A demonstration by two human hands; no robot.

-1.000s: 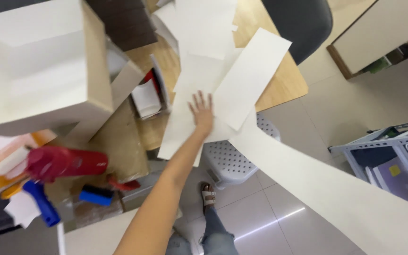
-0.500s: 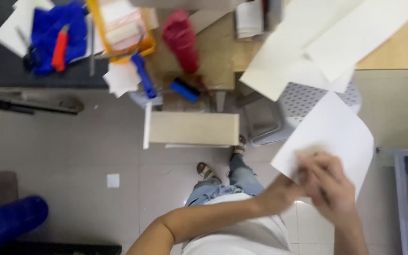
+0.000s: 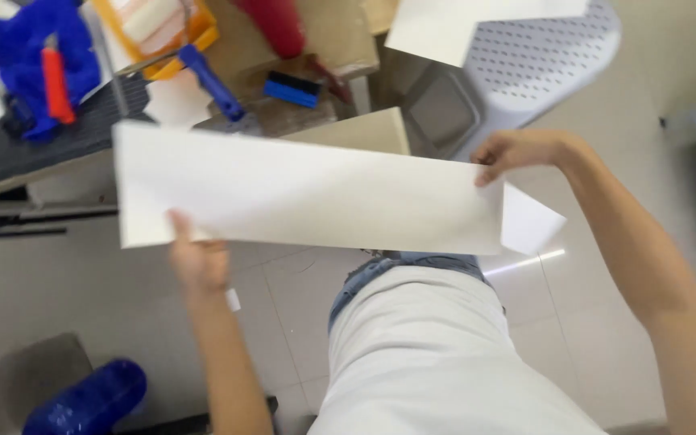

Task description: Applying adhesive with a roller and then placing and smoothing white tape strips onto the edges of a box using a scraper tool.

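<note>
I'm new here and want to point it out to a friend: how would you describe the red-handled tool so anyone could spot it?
Look to the dark worktop at the top left, where a blue cloth lies. On that cloth rests a small tool with a red handle. Its neighbours, the roller and the brush, are blue.

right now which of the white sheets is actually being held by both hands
The long white sheet stretched across the middle: left hand grips its lower-left edge, right hand its upper-right corner. The other white sheet lies untouched at the top.
</note>
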